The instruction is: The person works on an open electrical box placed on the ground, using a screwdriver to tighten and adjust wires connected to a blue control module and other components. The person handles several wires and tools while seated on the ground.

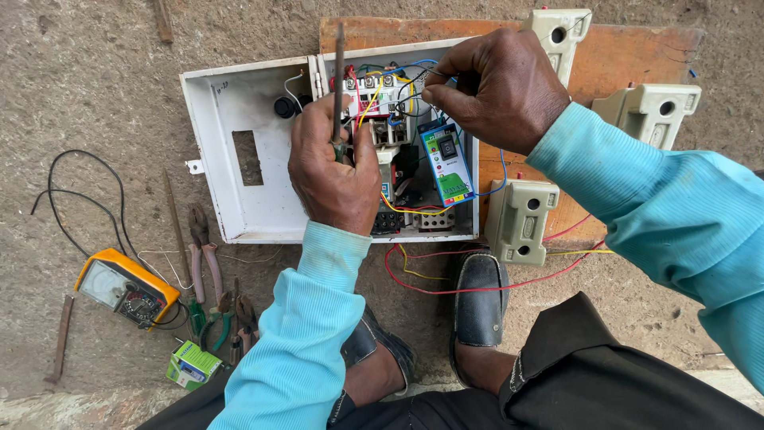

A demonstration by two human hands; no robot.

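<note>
Black wire (407,94), upper centre of frame, pinched in the closed fingers of the right hand (497,87) over the open starter box (239,135). Left hand (334,171), just lower left, grips a screwdriver (339,72) upright, its shaft running vertically, its tip hidden.

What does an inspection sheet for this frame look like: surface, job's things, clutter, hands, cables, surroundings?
Surface: rough concrete floor with a wooden board lying on it.
Job's things: open white electrical box with a blue module inside; screwdriver upright over the terminals.
Clutter: yellow multimeter, pliers, small green carton, three cream fuse holders on and beside the board.
Hands: left hand grips the screwdriver; right hand pinches a thin wire at the top of the box.
Cables: red and yellow wires run out below the box; black leads loop from the multimeter.
Surroundings: person's black shoes below the box.
</note>
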